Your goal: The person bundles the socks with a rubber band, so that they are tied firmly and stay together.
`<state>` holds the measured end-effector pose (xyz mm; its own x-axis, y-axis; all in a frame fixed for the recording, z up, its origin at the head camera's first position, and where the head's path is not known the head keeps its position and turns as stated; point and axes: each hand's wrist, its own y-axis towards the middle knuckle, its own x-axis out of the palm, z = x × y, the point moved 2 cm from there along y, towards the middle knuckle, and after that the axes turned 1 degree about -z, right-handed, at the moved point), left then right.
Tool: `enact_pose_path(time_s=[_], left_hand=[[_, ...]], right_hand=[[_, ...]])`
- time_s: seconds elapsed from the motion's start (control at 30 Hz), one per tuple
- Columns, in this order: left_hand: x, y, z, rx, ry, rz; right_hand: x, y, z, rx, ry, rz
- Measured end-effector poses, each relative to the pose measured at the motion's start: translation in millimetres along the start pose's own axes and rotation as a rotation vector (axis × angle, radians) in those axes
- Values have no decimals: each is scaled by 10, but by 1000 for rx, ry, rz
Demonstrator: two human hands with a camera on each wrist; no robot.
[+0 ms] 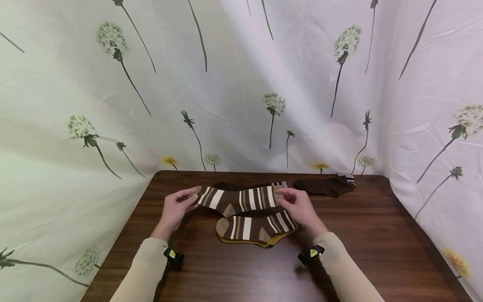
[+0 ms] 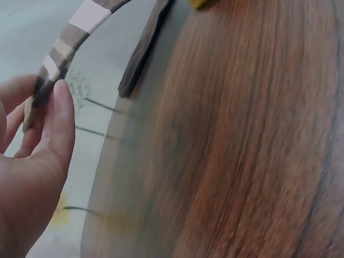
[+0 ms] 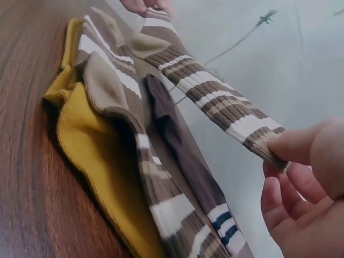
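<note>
A brown sock with white and tan stripes (image 1: 249,199) is stretched between my two hands, lifted above the table. My left hand (image 1: 178,208) pinches its toe end. At the cuff, my right hand (image 1: 301,207) grips the tan edge between thumb and fingers, as the right wrist view shows. Below it lies a second striped brown sock (image 1: 247,228), on top of a mustard-yellow sock (image 3: 102,161). In the left wrist view the held striped sock (image 2: 63,45) runs up from my fingertips.
Behind the held sock lies a dark brown sock (image 3: 180,140) with a striped pale cuff. Another dark brown sock (image 1: 324,186) is at the table's back right. The wooden table (image 1: 234,272) meets a flower-printed cloth (image 1: 234,84) at the back.
</note>
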<state>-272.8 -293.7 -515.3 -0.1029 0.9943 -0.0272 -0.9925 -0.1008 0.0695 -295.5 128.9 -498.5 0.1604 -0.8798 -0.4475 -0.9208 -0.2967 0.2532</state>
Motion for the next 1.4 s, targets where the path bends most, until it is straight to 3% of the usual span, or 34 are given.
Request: enact_pose_path(time_s=[0.1, 0.43, 0.7, 1.0, 1.27, 1.4], left_hand=[[35, -16, 20, 15, -11, -15], [170, -105, 137, 28, 0, -171], [269, -200, 194, 26, -27, -251], [341, -291, 262, 11, -49, -301], [415, -360, 250, 11, -1, -334], [461, -402, 257, 14, 24, -387]], right_hand=[[-65, -21, -11, 25, 41, 1], [-288, -62, 22, 83, 84, 27], [-459, -157, 34, 66, 83, 46], [-623, -235, 51, 52, 85, 67], [-745, -316, 91, 50, 82, 70], [-794, -363, 107, 66, 125, 61]])
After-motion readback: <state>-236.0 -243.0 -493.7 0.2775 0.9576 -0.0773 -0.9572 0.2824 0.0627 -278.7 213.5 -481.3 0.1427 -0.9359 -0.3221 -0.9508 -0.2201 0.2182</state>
